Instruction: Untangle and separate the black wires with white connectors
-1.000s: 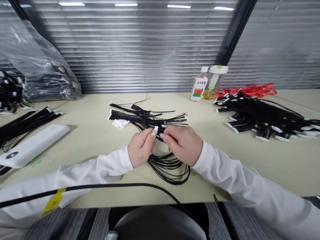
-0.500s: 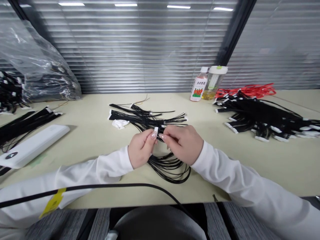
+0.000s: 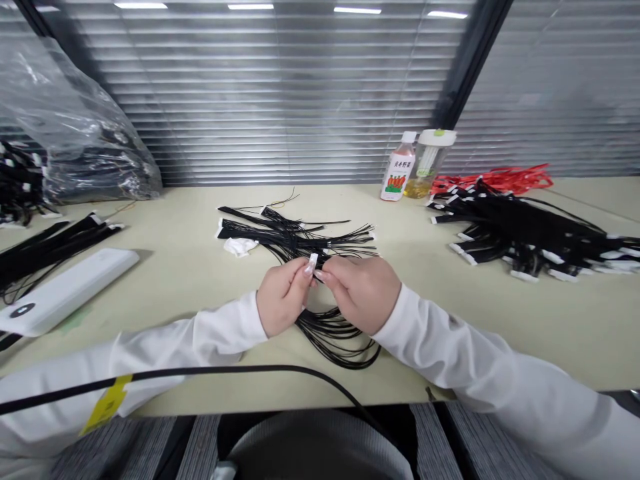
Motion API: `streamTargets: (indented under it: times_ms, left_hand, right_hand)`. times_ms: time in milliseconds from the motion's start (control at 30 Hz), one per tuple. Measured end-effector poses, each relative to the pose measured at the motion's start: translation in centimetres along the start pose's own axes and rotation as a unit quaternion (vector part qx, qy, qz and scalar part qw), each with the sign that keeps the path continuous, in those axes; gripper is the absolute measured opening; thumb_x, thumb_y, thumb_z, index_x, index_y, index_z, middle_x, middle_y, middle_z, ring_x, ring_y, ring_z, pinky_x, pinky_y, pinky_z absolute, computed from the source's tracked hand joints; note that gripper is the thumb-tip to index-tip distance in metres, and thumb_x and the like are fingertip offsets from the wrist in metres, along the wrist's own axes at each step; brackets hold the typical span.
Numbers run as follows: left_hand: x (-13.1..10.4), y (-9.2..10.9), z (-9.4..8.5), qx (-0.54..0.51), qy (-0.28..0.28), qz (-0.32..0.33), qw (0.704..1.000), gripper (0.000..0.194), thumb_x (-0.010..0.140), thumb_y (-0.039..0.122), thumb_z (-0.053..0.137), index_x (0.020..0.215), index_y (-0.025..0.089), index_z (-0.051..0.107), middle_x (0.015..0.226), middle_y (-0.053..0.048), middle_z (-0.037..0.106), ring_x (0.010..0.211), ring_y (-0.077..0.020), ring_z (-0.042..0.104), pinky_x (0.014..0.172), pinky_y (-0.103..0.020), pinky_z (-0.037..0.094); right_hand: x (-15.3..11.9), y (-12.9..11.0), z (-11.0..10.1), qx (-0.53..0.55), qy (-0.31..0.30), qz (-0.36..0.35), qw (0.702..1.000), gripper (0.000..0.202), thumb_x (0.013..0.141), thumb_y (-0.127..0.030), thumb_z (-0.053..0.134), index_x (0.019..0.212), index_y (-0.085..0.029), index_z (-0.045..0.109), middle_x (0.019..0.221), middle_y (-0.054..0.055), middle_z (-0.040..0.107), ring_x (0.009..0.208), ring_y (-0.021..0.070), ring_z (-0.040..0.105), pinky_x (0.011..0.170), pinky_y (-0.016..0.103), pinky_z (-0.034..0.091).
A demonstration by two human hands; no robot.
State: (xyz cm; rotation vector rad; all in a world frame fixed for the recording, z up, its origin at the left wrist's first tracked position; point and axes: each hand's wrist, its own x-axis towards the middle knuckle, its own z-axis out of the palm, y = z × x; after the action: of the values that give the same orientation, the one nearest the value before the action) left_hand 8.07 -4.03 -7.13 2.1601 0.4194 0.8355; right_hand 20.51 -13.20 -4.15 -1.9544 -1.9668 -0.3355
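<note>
Between thumb and fingers my left hand [image 3: 283, 297] pinches a small white connector [image 3: 313, 259], which stands upright above the fingertips. My right hand [image 3: 364, 290] is closed with its fingertips close beside the connector; whatever they grip is too small to make out. Beneath and behind both hands lies a bundle of thin black wires [image 3: 337, 337], looped toward me, its far ends fanned out and some tipped in white. A crumpled white scrap [image 3: 241, 247] lies left of the wires.
On the left are a white power bank [image 3: 75, 290], black cables [image 3: 45, 250] and a clear plastic bag [image 3: 100, 147]. At right stand a bottle [image 3: 399, 167] and a lidded cup [image 3: 429, 163], beside black cables [image 3: 525, 223] and red ones [image 3: 515, 179]. A black cord [image 3: 225, 370] crosses in front.
My right hand has moved slightly left and down, bringing its fingertips closer to the white connector. My left hand stays almost where it was, still pinching the connector.
</note>
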Motion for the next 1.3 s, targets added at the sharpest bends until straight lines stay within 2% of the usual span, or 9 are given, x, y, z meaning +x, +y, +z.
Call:
streamTargets:
  times_ms: [200, 333, 500, 633, 767, 1033, 1167, 1300]
  left_hand:
    - [-0.07, 0.22, -0.06, -0.023, -0.003, -0.007, 1.0, 0.034, 0.084, 0.038, 0.027, 0.065, 0.016, 0.044, 0.042, 0.005, 0.043, 0.039, -0.0051, 0.04, 0.044, -0.017, 0.034]
    - [-0.14, 0.36, -0.09, -0.029, -0.004, -0.002, 1.0, 0.035, 0.084, 0.039, 0.027, 0.062, 0.016, 0.043, 0.042, 0.005, 0.042, 0.039, -0.005, 0.04, 0.044, -0.017, 0.034]
    - [-0.13, 0.26, -0.07, -0.05, 0.005, -0.033, 0.998, 0.035, 0.083, 0.04, 0.027, 0.065, 0.016, 0.044, 0.042, 0.005, 0.041, 0.039, -0.0049, 0.039, 0.043, -0.017, 0.032]
    - [-0.1, 0.15, -0.22, -0.051, 0.01, -0.05, 0.997, 0.035, 0.083, 0.041, 0.027, 0.066, 0.016, 0.044, 0.042, 0.005, 0.04, 0.04, -0.005, 0.038, 0.043, -0.017, 0.032]
    - [-0.21, 0.03, -0.41, -0.041, 0.002, -0.047, 0.998, 0.035, 0.083, 0.041, 0.027, 0.067, 0.016, 0.045, 0.043, 0.005, 0.042, 0.04, -0.0051, 0.039, 0.044, -0.017, 0.032]
    - [-0.42, 0.16, -0.4, -0.042, -0.02, -0.041, 0.998, 0.035, 0.083, 0.041, 0.027, 0.067, 0.016, 0.044, 0.042, 0.005, 0.043, 0.038, -0.0053, 0.04, 0.043, -0.017, 0.033]
    - [-0.52, 0.3, -0.32, -0.04, -0.009, -0.025, 0.999, 0.034, 0.083, 0.04, 0.027, 0.066, 0.017, 0.043, 0.042, 0.005, 0.042, 0.038, -0.0053, 0.04, 0.043, -0.017, 0.033]
    - [-0.72, 0.38, -0.28, -0.026, 0.007, -0.007, 1.0, 0.033, 0.084, 0.039, 0.026, 0.066, 0.017, 0.043, 0.042, 0.005, 0.043, 0.039, -0.0059, 0.041, 0.045, -0.018, 0.034]
  right_hand:
    - [0.09, -0.08, 0.03, 0.022, 0.0, -0.01, 1.0, 0.03, 0.082, -0.03, 0.03, 0.077, -0.017, 0.057, 0.067, 0.002, 0.06, 0.061, 0.011, 0.052, 0.056, 0.023, 0.025]
    - [0.12, 0.0, -0.03, 0.057, 0.021, -0.017, 0.998, 0.029, 0.082, -0.031, 0.033, 0.072, -0.016, 0.057, 0.062, 0.002, 0.058, 0.059, 0.0096, 0.051, 0.056, 0.022, 0.027]
    - [0.22, 0.32, -0.24, 0.144, 0.05, -0.034, 0.988, 0.03, 0.082, -0.028, 0.035, 0.065, -0.014, 0.055, 0.057, 0.0, 0.056, 0.053, 0.006, 0.047, 0.055, 0.018, 0.03]
    - [0.29, 0.45, -0.51, 0.184, 0.044, -0.012, 0.982, 0.026, 0.081, -0.027, 0.039, 0.069, -0.014, 0.057, 0.057, -0.001, 0.057, 0.053, 0.0051, 0.048, 0.056, 0.017, 0.032]
    - [0.3, 0.29, -0.39, 0.168, 0.047, -0.003, 0.985, 0.018, 0.078, -0.025, 0.043, 0.072, -0.015, 0.056, 0.057, -0.002, 0.057, 0.05, 0.005, 0.046, 0.054, 0.017, 0.031]
    - [0.32, 0.33, -0.23, 0.109, 0.025, -0.032, 0.993, 0.024, 0.081, -0.027, 0.037, 0.07, -0.014, 0.055, 0.057, 0.0, 0.055, 0.053, 0.0073, 0.047, 0.055, 0.019, 0.03]
    - [0.32, 0.28, 0.16, 0.113, 0.047, -0.033, 0.992, 0.024, 0.08, -0.027, 0.037, 0.07, -0.015, 0.055, 0.06, 0.0, 0.055, 0.055, 0.0071, 0.048, 0.055, 0.018, 0.03]
    - [0.15, 0.02, 0.42, 0.089, 0.071, -0.067, 0.991, 0.02, 0.077, -0.018, 0.037, 0.075, -0.018, 0.057, 0.065, -0.001, 0.057, 0.06, 0.0075, 0.049, 0.056, 0.019, 0.029]
